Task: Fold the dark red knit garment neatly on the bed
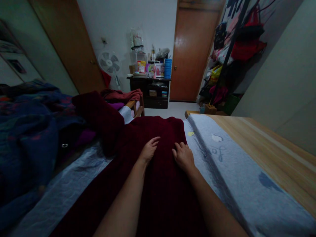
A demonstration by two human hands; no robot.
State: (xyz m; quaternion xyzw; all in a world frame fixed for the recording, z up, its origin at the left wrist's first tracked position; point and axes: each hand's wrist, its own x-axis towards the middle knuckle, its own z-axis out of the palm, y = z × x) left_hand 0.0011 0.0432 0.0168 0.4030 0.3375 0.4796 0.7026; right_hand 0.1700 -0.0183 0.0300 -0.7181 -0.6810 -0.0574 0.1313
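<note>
A dark red blanket point(163, 191) lies spread lengthwise over the bed, with one part bunched up at its far left. Over the middle of it is my left hand point(149, 150), fingers stretched out and holding nothing; whether it touches the cloth I cannot tell. My right hand point(184, 156) rests near the blanket's right edge with its fingers slightly bent and apart. Beneath the blanket, the pale blue mattress cover point(217, 154) shows on both sides.
Blue patterned bedding point(29, 131) is heaped at the left. A wooden board point(266, 141) borders the bed on the right. Beyond the bed stand a white fan point(110, 62), a dark cabinet point(138, 86) and a brown door point(197, 52). Bags point(248, 39) hang from a rack.
</note>
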